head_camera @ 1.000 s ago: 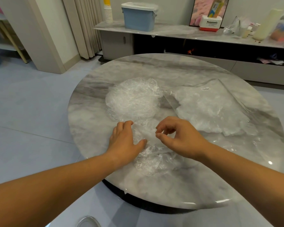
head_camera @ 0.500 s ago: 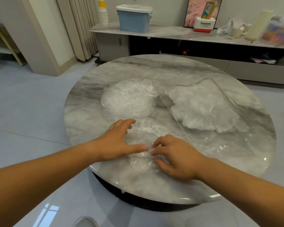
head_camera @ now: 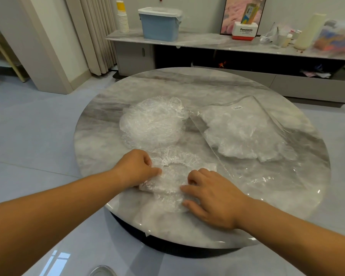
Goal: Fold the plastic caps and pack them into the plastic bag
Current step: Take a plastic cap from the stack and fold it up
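One clear plastic cap point(head_camera: 171, 176) lies crumpled near the front of the round marble table point(head_camera: 207, 82). My left hand point(head_camera: 135, 168) grips its left edge with curled fingers. On its right side, my right hand point(head_camera: 213, 196) presses down with the fingers spread flat. Behind them a loose pile of clear caps point(head_camera: 153, 122) rests on the table. To the right lies the clear plastic bag point(head_camera: 245, 128), with folded caps inside it and its mouth facing the pile.
A low marble-topped cabinet point(head_camera: 207, 39) runs along the back wall, carrying a blue lidded box point(head_camera: 159, 24), stacked paper cups point(head_camera: 122, 18) and a red-and-white box point(head_camera: 245, 30). Grey tiled floor point(head_camera: 28, 136) surrounds the table.
Both hands slid toward me along the cap. My left hand went from lying flat to curling on the cap's edge, and my right hand dropped from a pinch above it to pressing it down.
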A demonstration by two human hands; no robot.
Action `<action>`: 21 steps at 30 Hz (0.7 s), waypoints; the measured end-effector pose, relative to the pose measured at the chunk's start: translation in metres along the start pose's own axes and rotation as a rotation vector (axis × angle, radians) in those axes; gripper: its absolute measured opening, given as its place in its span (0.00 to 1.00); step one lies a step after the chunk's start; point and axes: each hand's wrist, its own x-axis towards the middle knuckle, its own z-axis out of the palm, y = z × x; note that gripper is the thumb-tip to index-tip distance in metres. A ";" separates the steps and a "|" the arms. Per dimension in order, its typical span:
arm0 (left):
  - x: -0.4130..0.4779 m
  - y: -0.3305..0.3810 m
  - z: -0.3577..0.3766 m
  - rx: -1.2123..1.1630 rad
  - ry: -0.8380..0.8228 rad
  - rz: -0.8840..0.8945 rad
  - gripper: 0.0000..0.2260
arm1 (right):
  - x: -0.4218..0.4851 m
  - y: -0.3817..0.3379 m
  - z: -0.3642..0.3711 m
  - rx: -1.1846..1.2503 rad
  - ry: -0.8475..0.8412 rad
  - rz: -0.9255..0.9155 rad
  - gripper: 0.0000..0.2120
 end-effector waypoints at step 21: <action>-0.022 0.016 -0.005 -0.845 -0.541 -0.223 0.20 | -0.004 -0.021 0.009 0.065 0.029 -0.023 0.23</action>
